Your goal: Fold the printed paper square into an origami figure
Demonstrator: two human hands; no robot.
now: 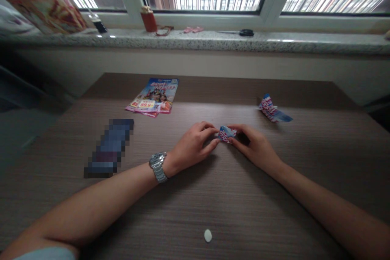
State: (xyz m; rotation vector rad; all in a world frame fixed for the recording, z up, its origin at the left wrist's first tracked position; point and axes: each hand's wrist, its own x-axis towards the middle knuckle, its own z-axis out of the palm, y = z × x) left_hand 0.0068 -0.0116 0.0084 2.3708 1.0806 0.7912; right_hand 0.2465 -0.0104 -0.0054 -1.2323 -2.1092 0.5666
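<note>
Between my two hands, over the middle of the table, is a small piece of folded paper [227, 133] printed in blue, red and white. My left hand [198, 142], with a metal watch [158, 166] on its wrist, pinches the paper's left edge between thumb and fingers. On the right side, my right hand [251, 142] grips the same paper, its thumb at the near edge and its fingers at the far edge. Beyond my right hand stands another folded paper figure [272, 109] with the same kind of print. Parts of the held paper are hidden by my fingertips.
Printed flyers [157, 95] lie at the back left of the brown table [243, 203]. A pixelated dark, flat rectangle [111, 146] rests left of my hand. Near the front is a small white oval piece [207, 235]. Scissors [245, 32] and a red container [148, 20] are on the windowsill.
</note>
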